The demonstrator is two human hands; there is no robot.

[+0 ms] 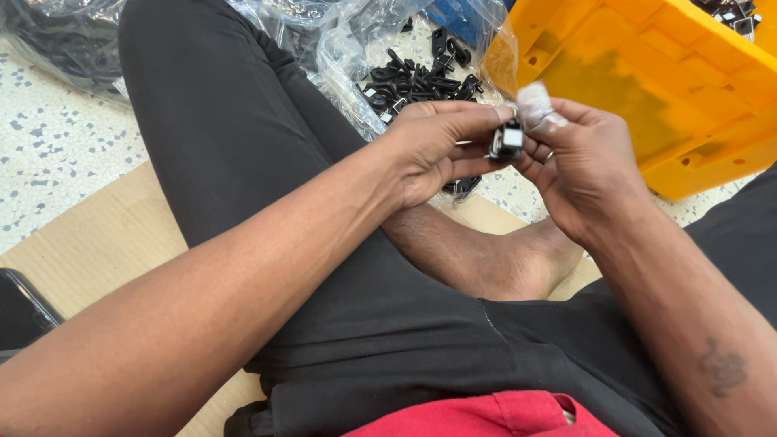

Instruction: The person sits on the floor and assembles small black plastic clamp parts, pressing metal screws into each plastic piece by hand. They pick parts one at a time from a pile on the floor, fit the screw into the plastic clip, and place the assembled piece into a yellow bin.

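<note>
My left hand [433,146] and my right hand [583,166] meet in front of me, both pinching one small black plastic part [507,141] with a pale metal face. My right thumb tip wears a whitish wrap and presses on the part's top. A few more black pieces [463,186] show under my left palm, partly hidden. Just beyond the hands lies a pile of similar black plastic parts [417,81] on an open clear plastic bag [340,48] on the floor.
An orange plastic crate [647,73] stands at the upper right, with black parts in its far corner. I sit cross-legged in black trousers on brown cardboard [97,235] over speckled floor [57,137]. A dark bagged heap [57,32] lies upper left.
</note>
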